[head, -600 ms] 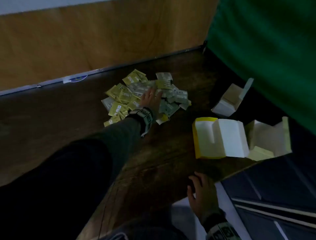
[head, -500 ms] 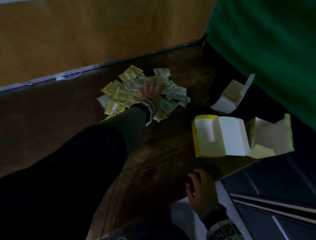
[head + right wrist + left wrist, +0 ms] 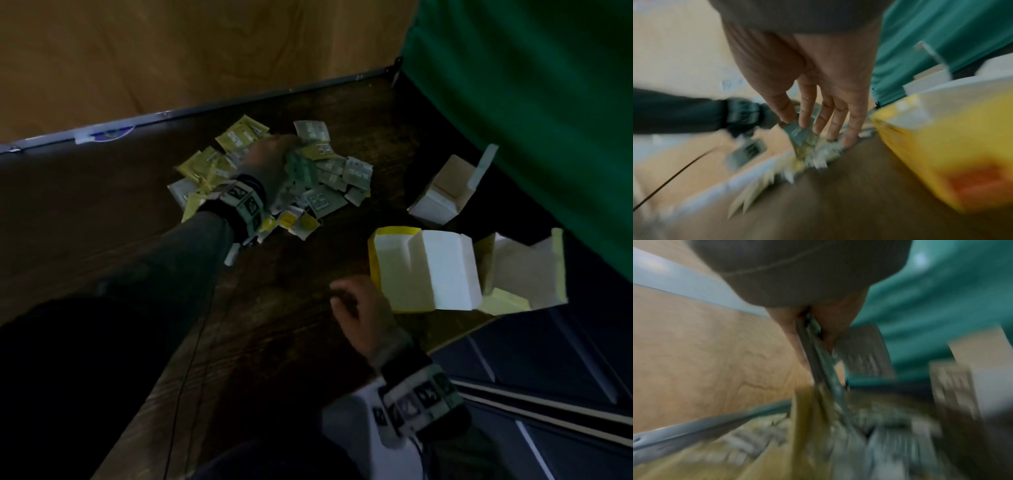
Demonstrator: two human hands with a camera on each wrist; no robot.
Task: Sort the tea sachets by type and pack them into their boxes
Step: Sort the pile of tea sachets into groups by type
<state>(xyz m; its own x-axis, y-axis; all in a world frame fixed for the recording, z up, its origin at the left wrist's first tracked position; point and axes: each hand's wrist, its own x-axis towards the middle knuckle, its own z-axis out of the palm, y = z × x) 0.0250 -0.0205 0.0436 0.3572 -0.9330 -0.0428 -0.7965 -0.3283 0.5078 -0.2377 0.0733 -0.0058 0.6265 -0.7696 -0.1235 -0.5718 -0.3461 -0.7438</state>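
The left hand (image 3: pixel 270 161) has lifted pinching green sachets (image 3: pixel 301 171) from the pile (image 3: pixel 329 171) — the right hand (image 3: pixel 363 308), fingers loose, has risen toward two o'clock — sorting begins.

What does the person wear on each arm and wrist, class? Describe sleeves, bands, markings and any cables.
Both arms wear dark long sleeves; the left sleeve looks grey-green at the forearm. The left hand and right hand are bare. Each wrist carries a dark band: the left wristband and right wristband bear pale square tags with black printed patterns. A thin dark cable hangs beneath the left arm.
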